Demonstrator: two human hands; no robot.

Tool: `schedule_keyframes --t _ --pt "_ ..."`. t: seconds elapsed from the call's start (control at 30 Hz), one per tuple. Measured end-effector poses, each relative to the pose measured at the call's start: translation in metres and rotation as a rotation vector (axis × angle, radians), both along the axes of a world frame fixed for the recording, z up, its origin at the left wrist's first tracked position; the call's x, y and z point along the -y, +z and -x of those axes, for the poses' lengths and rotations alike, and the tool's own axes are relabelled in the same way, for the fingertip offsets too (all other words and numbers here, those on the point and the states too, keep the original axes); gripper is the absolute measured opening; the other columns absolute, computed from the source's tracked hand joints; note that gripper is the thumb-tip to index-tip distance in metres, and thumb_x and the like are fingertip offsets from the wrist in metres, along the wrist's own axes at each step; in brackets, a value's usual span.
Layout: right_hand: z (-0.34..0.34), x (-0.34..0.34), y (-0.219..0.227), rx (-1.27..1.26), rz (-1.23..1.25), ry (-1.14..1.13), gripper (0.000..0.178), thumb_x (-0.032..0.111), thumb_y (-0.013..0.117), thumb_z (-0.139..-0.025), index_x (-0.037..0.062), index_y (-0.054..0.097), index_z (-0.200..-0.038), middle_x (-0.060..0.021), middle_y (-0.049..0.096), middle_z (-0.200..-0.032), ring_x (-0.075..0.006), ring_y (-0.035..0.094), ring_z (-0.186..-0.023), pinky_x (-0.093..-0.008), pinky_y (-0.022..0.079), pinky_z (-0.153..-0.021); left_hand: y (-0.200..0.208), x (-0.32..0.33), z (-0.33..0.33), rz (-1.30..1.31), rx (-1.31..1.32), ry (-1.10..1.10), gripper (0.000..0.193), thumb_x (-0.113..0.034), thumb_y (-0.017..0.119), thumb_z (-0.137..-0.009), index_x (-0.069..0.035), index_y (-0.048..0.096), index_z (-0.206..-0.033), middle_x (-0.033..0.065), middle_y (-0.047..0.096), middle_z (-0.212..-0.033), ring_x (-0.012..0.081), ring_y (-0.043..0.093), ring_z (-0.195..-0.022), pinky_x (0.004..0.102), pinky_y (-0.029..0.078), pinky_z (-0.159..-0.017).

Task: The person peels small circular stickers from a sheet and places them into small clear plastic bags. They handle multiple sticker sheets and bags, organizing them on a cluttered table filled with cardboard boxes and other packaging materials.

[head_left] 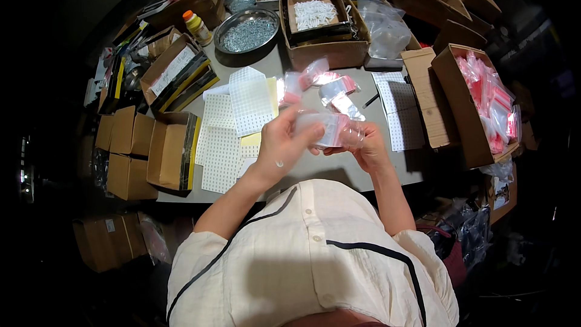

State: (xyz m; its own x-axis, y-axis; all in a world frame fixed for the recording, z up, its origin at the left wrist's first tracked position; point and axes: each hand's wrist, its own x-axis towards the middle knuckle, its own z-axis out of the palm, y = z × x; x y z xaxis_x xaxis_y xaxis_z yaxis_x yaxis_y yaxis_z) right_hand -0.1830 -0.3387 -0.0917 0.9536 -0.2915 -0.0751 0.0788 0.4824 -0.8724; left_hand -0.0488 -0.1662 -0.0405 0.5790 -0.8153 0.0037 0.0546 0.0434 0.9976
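Above the table's near side I hold a clear plastic zip bag (327, 126) with a pinkish red band at its right end. My left hand (283, 144) is closed on the bag's left part, thumb lying across its front. At the banded end my right hand (370, 150) grips it, with several fingers hidden behind the plastic. What the bag contains is too blurred to make out. Just beyond my hands lie several small clear bags with red edges (336, 88). Left of them are sheets of printed labels (249, 104), partly under my left forearm.
A metal bowl of small screws (247, 31) and a yellow bottle (197, 28) stand at the far left. A cardboard box of white plastic pieces (315, 14) is at the back. An open box of red-edged bags (489, 100) stands right, near a black pen (371, 101). Cardboard trays (172, 152) line the left.
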Motion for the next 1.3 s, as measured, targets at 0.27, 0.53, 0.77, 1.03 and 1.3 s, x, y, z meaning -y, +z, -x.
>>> schedule_keyframes --t 0.27,0.53,0.77,1.03,1.3 --pt "0.008 -0.016 -0.009 -0.139 -0.054 0.043 0.038 0.013 0.072 -0.092 -0.0037 0.067 -0.126 -0.0099 0.071 -0.117 -0.0186 0.068 -0.103 -0.0345 0.053 -0.094 -0.019 -0.007 0.019 -0.244 0.736 0.155 0.027 -0.015 0.074 -0.093 0.002 0.062 -0.110 0.0077 0.070 -0.076 0.0135 0.069 -0.063 0.0266 0.054 -0.057" --pt "-0.002 -0.020 -0.022 0.069 -0.178 -0.232 0.044 0.005 0.072 -0.085 -0.0060 0.065 -0.127 -0.0097 0.059 -0.139 -0.0184 0.057 -0.122 -0.0359 0.044 -0.104 0.004 -0.007 0.008 -0.348 0.255 0.045 0.026 -0.019 0.073 -0.096 0.002 0.062 -0.107 0.0075 0.071 -0.077 0.0096 0.068 -0.062 0.0237 0.052 -0.053" --pt "0.001 -0.011 -0.017 0.188 -0.136 -0.097 0.029 0.008 0.074 -0.085 -0.0048 0.074 -0.111 -0.0147 0.053 -0.150 -0.0241 0.054 -0.131 -0.0376 0.042 -0.108 0.011 -0.018 0.003 -0.051 -0.232 -0.092 0.027 -0.017 0.062 -0.102 0.006 0.061 -0.117 0.0119 0.072 -0.083 0.0118 0.068 -0.062 0.0231 0.056 -0.056" --pt "0.003 -0.001 -0.026 0.074 0.095 -0.016 0.028 0.016 0.078 -0.087 -0.0011 0.078 -0.108 -0.0138 0.052 -0.153 -0.0298 0.035 -0.150 -0.0435 0.031 -0.120 0.010 -0.013 0.010 -0.178 -0.009 0.035 0.025 -0.016 0.069 -0.098 0.002 0.060 -0.112 0.0089 0.073 -0.082 0.0121 0.070 -0.066 0.0228 0.055 -0.059" --pt "0.000 -0.013 -0.023 -0.023 0.139 -0.020 0.031 0.012 0.077 -0.087 0.0002 0.076 -0.116 -0.0126 0.050 -0.154 -0.0254 0.036 -0.149 -0.0405 0.034 -0.118 -0.010 -0.012 0.021 -0.327 0.673 0.169 0.031 -0.011 0.071 -0.094 0.002 0.052 -0.113 0.0159 0.072 -0.077 0.0211 0.074 -0.068 0.0298 0.054 -0.060"
